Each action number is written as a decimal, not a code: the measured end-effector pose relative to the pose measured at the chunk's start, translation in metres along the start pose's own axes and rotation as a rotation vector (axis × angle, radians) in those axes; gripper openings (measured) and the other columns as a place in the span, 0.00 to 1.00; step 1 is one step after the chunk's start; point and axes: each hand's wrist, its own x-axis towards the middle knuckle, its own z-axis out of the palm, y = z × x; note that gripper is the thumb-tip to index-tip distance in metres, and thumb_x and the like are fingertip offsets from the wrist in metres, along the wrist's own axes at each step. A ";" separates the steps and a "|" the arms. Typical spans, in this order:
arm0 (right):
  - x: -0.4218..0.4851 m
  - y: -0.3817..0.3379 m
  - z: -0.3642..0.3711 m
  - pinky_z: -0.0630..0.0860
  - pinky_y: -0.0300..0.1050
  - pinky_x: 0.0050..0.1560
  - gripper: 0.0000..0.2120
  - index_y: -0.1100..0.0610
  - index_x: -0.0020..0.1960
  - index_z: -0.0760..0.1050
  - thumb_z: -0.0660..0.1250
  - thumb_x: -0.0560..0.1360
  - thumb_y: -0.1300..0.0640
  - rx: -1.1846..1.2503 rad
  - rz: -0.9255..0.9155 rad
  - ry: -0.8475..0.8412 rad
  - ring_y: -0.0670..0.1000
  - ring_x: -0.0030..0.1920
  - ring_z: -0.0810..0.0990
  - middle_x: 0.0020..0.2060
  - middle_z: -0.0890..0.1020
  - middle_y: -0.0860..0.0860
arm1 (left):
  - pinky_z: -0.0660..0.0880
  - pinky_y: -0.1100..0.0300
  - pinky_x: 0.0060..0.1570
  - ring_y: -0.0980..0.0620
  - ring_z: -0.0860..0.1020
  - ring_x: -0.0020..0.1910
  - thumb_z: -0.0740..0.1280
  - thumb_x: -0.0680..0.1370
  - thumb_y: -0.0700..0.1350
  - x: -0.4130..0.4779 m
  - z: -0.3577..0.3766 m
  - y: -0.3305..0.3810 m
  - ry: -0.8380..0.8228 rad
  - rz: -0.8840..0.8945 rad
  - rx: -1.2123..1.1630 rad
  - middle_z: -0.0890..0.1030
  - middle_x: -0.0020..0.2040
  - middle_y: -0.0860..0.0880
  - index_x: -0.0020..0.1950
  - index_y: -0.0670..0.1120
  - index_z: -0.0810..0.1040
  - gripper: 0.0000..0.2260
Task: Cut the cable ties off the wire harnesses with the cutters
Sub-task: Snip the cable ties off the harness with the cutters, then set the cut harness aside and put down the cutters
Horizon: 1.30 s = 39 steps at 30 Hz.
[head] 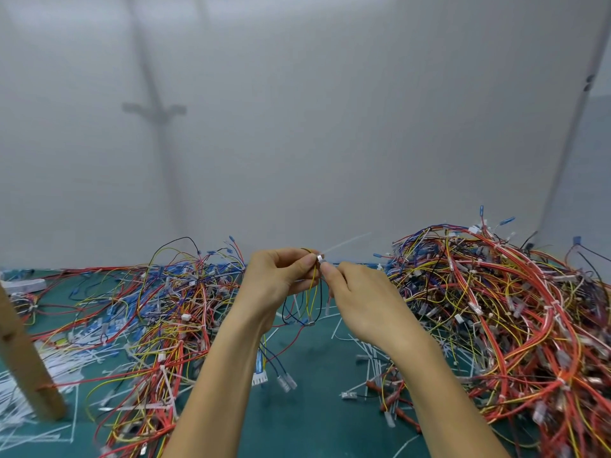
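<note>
White nylon cable tie (320,257), its head cinched round a thin harness of yellow and black wires (312,292), sits raised between my two hands, with its long tail poking up and to the right. My left hand (281,276) pinches the wires right at the tie's head, thumb against forefinger. My right hand (360,302) pinches just under the tie, fingertips almost touching the left ones. I hold no cutters in either hand. A red-handled tool (403,414) lying well below and right of the tie may be them, but I cannot tell.

Below the tie lie the green mat (297,418) and a scatter of cut white tie scraps (373,358). Tangled heaps of red, yellow and blue harnesses rise to the left of the tie (158,309) and to its right (496,309).

My worry is the tight fit: with the band hard against the insulation and my fingertips crowding the head, a blade slid in carelessly could nick a wire or a finger. The dangling connector ends could also snag the left heap if I lift.
</note>
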 end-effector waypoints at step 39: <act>-0.012 0.006 0.106 0.66 0.57 0.59 0.17 0.60 0.66 0.66 0.55 0.84 0.49 -0.519 -0.183 -0.369 0.63 0.64 0.67 0.63 0.68 0.61 | 0.71 0.53 0.60 0.51 0.77 0.62 0.60 0.70 0.40 -0.008 -0.011 0.029 0.100 0.456 -0.095 0.81 0.51 0.44 0.33 0.40 0.74 0.08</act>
